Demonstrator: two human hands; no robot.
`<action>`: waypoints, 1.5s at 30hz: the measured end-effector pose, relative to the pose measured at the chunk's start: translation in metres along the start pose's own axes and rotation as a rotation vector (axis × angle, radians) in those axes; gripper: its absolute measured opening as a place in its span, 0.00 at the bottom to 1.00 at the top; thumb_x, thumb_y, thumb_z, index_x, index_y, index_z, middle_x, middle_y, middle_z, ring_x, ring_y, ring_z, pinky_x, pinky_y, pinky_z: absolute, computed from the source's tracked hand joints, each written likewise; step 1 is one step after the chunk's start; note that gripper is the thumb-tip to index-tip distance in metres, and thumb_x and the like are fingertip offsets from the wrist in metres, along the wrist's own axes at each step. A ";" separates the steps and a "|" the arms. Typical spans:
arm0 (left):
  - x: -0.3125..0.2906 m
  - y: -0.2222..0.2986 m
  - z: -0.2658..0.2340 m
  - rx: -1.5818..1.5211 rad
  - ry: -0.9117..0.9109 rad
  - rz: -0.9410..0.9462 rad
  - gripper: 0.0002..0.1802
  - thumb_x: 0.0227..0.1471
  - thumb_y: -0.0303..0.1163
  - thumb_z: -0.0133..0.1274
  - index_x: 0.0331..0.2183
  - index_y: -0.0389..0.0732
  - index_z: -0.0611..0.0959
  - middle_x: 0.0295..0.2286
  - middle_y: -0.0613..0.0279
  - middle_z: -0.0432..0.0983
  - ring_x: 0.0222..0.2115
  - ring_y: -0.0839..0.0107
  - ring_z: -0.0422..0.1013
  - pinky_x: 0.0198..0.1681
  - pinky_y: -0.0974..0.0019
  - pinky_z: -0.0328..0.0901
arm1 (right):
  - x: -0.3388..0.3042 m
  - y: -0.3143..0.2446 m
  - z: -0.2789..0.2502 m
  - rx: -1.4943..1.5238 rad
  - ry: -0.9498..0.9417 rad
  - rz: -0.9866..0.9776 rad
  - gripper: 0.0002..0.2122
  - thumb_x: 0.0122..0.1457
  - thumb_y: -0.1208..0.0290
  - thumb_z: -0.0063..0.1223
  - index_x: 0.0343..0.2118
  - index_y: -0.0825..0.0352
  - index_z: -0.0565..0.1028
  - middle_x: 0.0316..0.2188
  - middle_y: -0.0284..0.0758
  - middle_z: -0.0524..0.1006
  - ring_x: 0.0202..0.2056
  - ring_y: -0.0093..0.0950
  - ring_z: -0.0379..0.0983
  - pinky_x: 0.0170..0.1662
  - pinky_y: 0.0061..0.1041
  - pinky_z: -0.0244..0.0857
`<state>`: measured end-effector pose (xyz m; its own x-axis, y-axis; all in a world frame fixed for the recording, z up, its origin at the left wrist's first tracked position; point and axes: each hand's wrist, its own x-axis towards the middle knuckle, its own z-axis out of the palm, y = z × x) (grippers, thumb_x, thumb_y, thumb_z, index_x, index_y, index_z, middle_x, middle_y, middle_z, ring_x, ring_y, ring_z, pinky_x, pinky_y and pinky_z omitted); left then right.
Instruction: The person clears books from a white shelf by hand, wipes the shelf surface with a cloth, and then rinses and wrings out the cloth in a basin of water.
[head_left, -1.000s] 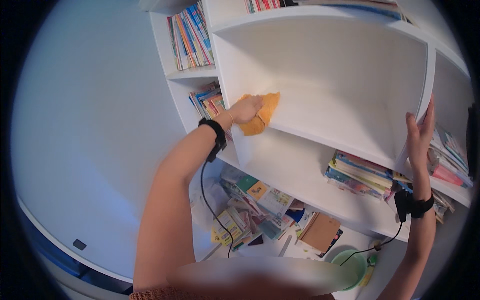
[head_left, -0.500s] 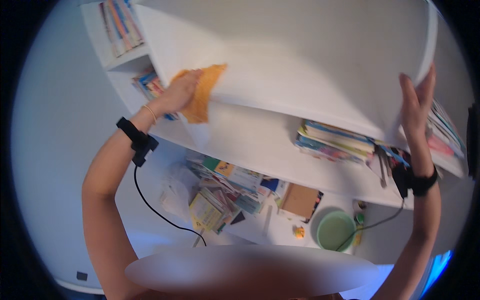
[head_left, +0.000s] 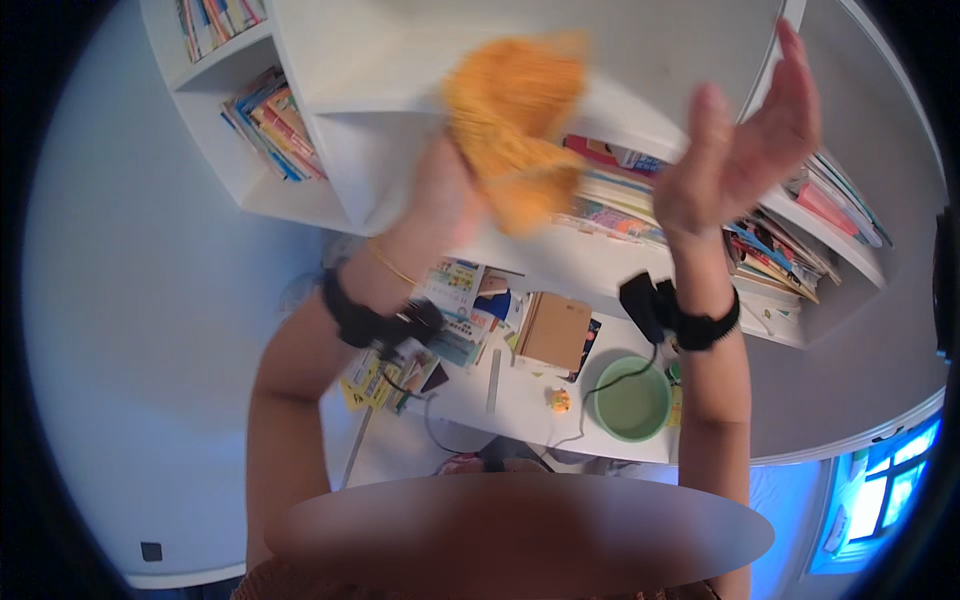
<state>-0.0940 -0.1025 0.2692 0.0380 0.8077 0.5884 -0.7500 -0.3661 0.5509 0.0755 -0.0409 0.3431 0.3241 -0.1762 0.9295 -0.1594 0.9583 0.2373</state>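
Note:
My left hand, blurred by motion, grips an orange cloth that hangs in front of the white shelf unit. The cloth is bunched and lifted off the shelf board, and it hides part of the shelf edge. To the right, my right hand is raised with its thumb and fingers apart. It holds nothing and looks clear of the shelf. Beyond and between the hands, a row of books lies in the lower shelf.
Books lean in the left cubby; more books and folders fill the right shelves. On the desk below are a green basin, a brown notebook, a small orange figure, a ruler and scattered papers. Thin cables hang from both wrist straps.
My left hand has lifted the cloth off the shelf surface and moved right. My right hand has let go of the shelf's right side panel and moved left. The view has shifted.

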 end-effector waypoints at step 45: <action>0.162 0.142 -0.123 2.350 0.305 -1.233 0.45 0.50 0.62 0.21 0.55 0.33 0.47 0.56 0.47 0.41 0.59 0.59 0.36 0.59 0.57 0.34 | -0.008 0.065 -0.095 -0.571 -0.461 0.577 0.27 0.49 0.80 0.44 0.54 0.73 0.50 0.47 0.47 0.61 0.50 0.36 0.58 0.53 0.29 0.48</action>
<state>-0.2752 0.0334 0.3698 -0.5052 0.8482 -0.1590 0.8626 0.5015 -0.0659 0.1514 0.0444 0.3241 -0.0840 0.4070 0.9096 0.3418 0.8692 -0.3573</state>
